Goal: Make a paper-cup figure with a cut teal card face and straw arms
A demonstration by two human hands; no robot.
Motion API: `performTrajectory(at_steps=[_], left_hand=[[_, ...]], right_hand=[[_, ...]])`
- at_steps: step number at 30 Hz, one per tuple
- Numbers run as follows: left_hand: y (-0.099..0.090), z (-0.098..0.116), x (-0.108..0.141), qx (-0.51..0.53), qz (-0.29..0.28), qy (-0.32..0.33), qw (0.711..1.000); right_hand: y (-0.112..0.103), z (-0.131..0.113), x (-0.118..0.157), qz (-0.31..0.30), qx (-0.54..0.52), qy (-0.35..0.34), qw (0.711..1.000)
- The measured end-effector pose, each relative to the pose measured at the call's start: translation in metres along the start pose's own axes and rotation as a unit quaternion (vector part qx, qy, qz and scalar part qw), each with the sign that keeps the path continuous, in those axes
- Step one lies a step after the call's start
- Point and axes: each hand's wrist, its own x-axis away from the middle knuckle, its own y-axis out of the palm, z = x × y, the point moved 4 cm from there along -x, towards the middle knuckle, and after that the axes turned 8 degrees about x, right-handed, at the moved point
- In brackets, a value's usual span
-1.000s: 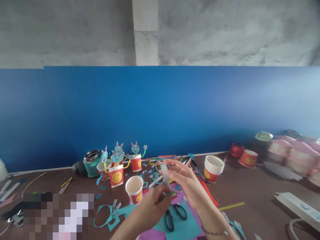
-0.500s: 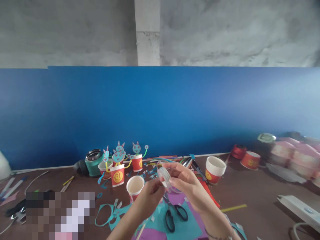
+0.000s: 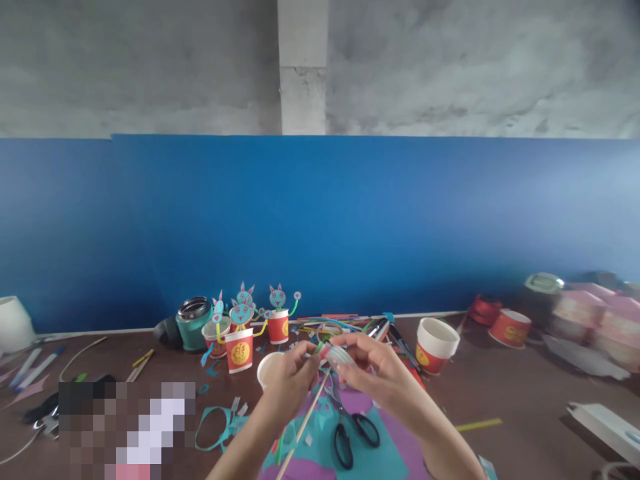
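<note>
In my right hand (image 3: 373, 363) is a roll of clear tape (image 3: 341, 357), gripped between thumb and fingers and slightly blurred. My left hand (image 3: 295, 370) is closed in a pinch close to the roll's left side. A small green and red bit shows at its fingertips, too small to name. A thin wooden stick (image 3: 305, 421) slants up beneath the hands; whether the left hand touches it is unclear. Black-handled scissors (image 3: 343, 447) lie below, on teal paper (image 3: 360, 460) and purple paper (image 3: 395, 433). A paper cup (image 3: 267, 368) is partly hidden behind my left hand.
Red-and-white cups with blue cat-face cutouts (image 3: 240, 350) stand at left beside a teal flask (image 3: 194, 330). Stacked paper cups (image 3: 436, 343) stand at right. Paper scraps (image 3: 213, 427), a yellow strip (image 3: 479, 425) and a white box (image 3: 605, 427) lie around.
My left hand has shifted slightly left from the tape roll, and the roll has turned in my right hand. More of the wooden stick shows. The whole view has shifted a little.
</note>
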Motion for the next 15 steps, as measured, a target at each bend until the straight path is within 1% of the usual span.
performTrajectory(at_steps=[5,9,12,15], left_hand=[[0.0015,0.0026,0.0022,0.009,0.002,0.000,1.000],[0.0014,0.0048,0.0028,-0.007,0.011,-0.006,1.000],[-0.0002,0.0074,0.0036,-0.077,0.035,0.034,0.996],[0.0009,0.0078,0.0070,-0.188,0.046,0.105,0.976]], right_hand=[[0.0009,-0.0001,0.0000,-0.012,0.019,-0.014,1.000],[-0.0026,0.0038,0.0003,-0.010,0.018,-0.003,1.000],[-0.0045,0.0005,0.0024,-0.004,0.022,-0.004,1.000],[-0.0012,-0.0043,0.0062,0.000,0.025,-0.009,1.000]])
